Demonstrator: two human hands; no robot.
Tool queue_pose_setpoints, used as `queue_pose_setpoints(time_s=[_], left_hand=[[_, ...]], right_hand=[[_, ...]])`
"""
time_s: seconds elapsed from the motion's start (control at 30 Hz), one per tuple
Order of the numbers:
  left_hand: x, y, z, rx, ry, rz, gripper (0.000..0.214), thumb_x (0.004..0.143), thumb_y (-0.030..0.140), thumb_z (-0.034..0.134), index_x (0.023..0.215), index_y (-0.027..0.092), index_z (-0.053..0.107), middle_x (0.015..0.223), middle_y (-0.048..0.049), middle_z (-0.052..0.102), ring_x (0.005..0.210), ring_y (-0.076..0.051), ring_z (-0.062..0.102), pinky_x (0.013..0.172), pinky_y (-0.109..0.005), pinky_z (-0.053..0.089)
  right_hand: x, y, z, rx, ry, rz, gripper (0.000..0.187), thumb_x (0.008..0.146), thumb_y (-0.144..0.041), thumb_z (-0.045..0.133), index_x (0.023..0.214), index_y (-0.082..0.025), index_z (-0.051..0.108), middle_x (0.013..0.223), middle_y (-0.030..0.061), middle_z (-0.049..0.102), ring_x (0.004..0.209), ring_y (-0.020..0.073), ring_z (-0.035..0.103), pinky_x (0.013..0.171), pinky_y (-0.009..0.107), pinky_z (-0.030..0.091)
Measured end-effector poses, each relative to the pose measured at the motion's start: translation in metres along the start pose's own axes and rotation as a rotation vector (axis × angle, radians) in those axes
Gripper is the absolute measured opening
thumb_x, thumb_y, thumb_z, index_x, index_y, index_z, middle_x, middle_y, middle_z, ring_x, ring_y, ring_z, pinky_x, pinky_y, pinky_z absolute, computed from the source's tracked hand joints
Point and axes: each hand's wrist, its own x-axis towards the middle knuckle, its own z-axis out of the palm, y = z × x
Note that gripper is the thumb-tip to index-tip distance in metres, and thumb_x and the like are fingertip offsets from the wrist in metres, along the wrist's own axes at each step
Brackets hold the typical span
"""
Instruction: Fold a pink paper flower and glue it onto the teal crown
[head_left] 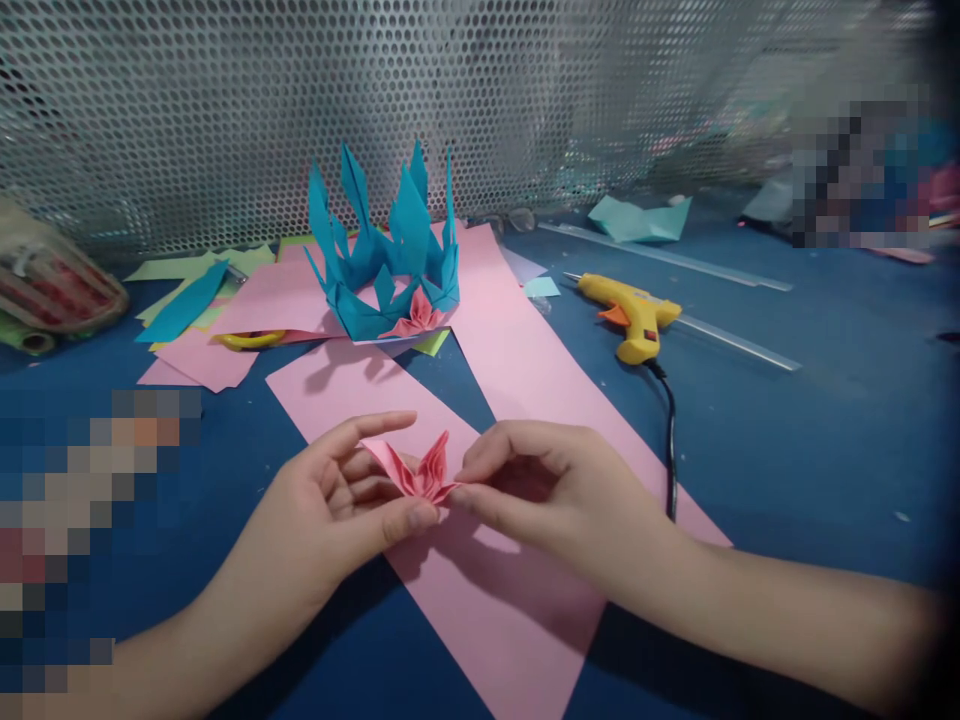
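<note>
Between my hands is a folded pink paper flower (426,474) with pointed petals. My left hand (341,505) holds it from the left, thumb at its base and fingers behind it. From the right, my right hand (536,485) pinches a petal tip between thumb and index finger. Under both hands lies a strip of pink paper (510,600). Farther back stands a blue folded paper crown (356,295) with tall points, and another pink paper flower (418,314) sits on its front.
A yellow glue gun (637,318) with a black cord lies at right, near clear glue sticks (675,258). Paper scraps (199,355) and yellow-handled scissors (251,341) lie left of the crown. A perforated metal panel (225,120) rises behind the blue table (810,470).
</note>
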Motion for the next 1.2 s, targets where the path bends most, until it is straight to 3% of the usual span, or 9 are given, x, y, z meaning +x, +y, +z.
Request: queue_pose_setpoints(time_s=[0.2,0.4,0.53,0.8,0.93,1.2], left_hand=[[-0.003,0.002,0.002,-0.064,-0.022,-0.067,0.049,0.067,0.023,0.085,0.11,0.023,0.062,0.081,0.0016,0.073,0.08,-0.013,0.068,0.073,-0.019,0.054],[-0.009,0.004,0.005,-0.187,-0.049,-0.144,0.056,0.071,0.026,0.083,0.121,0.022,0.059,0.08,0.0011,0.073,0.077,-0.012,0.067,0.071,-0.018,0.053],[-0.009,0.004,0.007,-0.234,-0.032,-0.132,0.063,0.071,0.025,0.085,0.125,0.022,0.052,0.071,0.0041,0.071,0.071,-0.009,0.066,0.069,-0.017,0.051],[-0.011,-0.001,0.008,-0.198,-0.009,-0.063,0.06,0.066,0.016,0.086,0.116,0.023,0.055,0.07,0.0042,0.073,0.066,-0.009,0.065,0.064,-0.016,0.052],[-0.012,0.0,0.008,-0.203,-0.034,-0.063,0.063,0.062,0.009,0.085,0.116,0.024,0.056,0.077,0.0022,0.075,0.073,-0.014,0.069,0.067,-0.02,0.054],[-0.011,-0.002,0.011,-0.147,-0.014,-0.014,0.053,0.068,0.025,0.085,0.113,0.024,0.056,0.081,0.0006,0.074,0.078,-0.015,0.069,0.071,-0.022,0.054]], right_hand=[[0.001,0.002,0.002,0.194,-0.061,0.032,0.021,0.068,-0.029,0.082,0.07,-0.019,0.063,0.069,0.0001,0.069,0.062,0.0125,0.064,0.052,0.021,0.052],[0.003,0.0,0.001,0.213,-0.08,-0.041,0.021,0.067,-0.027,0.082,0.081,-0.018,0.069,0.076,0.0011,0.071,0.065,0.0117,0.066,0.058,0.021,0.055],[0.002,-0.001,0.001,0.182,-0.032,0.0,0.017,0.067,-0.022,0.081,0.076,-0.018,0.067,0.069,-0.0005,0.068,0.06,0.0103,0.064,0.053,0.019,0.052],[-0.003,0.001,0.004,-0.006,-0.011,-0.236,0.01,0.071,-0.013,0.068,0.069,-0.019,0.06,0.07,0.0009,0.066,0.064,0.0123,0.063,0.058,0.024,0.052],[-0.004,0.001,0.005,0.038,-0.027,-0.226,0.012,0.07,-0.01,0.066,0.072,-0.019,0.059,0.071,0.0001,0.066,0.064,0.0115,0.062,0.059,0.023,0.053],[-0.007,-0.002,0.007,0.016,-0.04,-0.256,0.017,0.072,-0.009,0.069,0.078,-0.02,0.059,0.071,-0.0031,0.063,0.061,0.0087,0.06,0.057,0.02,0.052]])
